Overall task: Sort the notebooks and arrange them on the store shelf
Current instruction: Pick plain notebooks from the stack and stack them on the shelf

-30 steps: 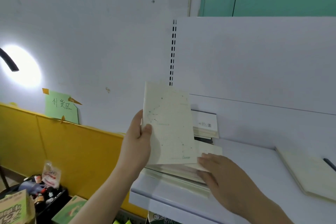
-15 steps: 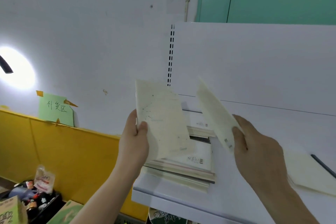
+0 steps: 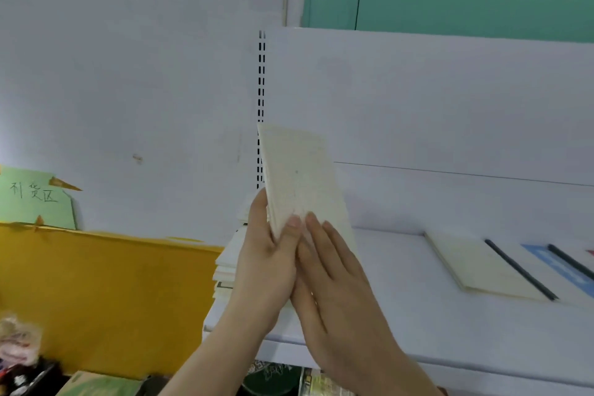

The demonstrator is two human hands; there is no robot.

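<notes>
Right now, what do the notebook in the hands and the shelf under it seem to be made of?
The cream notebook looks like matte paper or thin card: no glare, and thin page edges show at its left side by the left hand. The right hand lies flat against it. The white shelf looks like painted metal, smooth with a soft sheen; the slotted upright suggests metal store shelving, though I cannot be sure.

Evenly and softly lit, with no hard shadows or glare on the white shelf [image 3: 450,315]. Slightly soft throughout, motion-smeared on the raised notebook [image 3: 302,177]. Wide-angle bending toward the frame edges.
</notes>
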